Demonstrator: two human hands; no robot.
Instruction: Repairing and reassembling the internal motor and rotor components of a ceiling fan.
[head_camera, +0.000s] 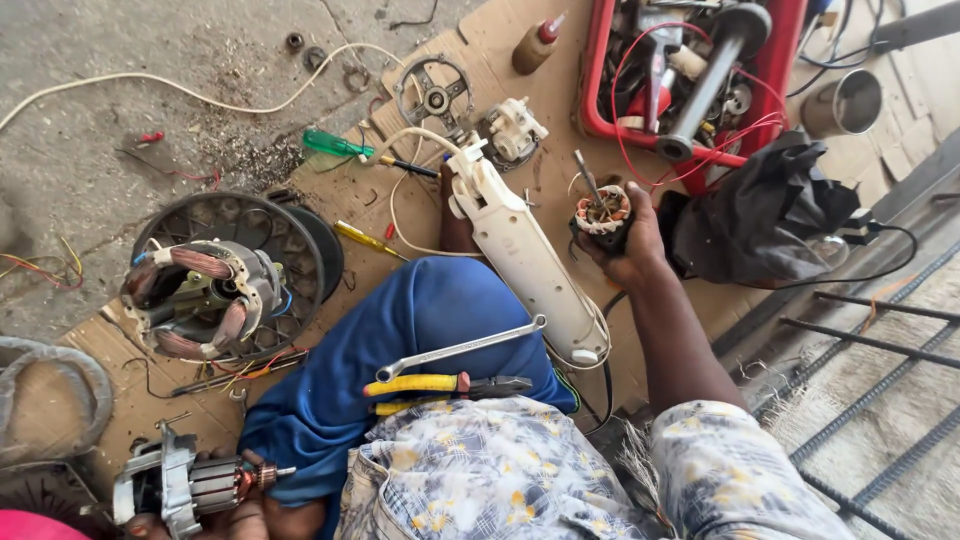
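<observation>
My right hand grips a small motor with copper windings, its shaft pointing up, held above the cardboard beside my knee. At the bottom left, my left hand holds a motor armature in a metal frame, low near the floor. A white power strip lies along my blue-trousered leg. A steel spanner and yellow-handled pliers rest on my thigh.
A big wound stator sits on a black fan guard at the left. Green screwdriver, yellow screwdriver, brown bottle, red crate of parts, metal cup, black cloth. Steel bars lie at right.
</observation>
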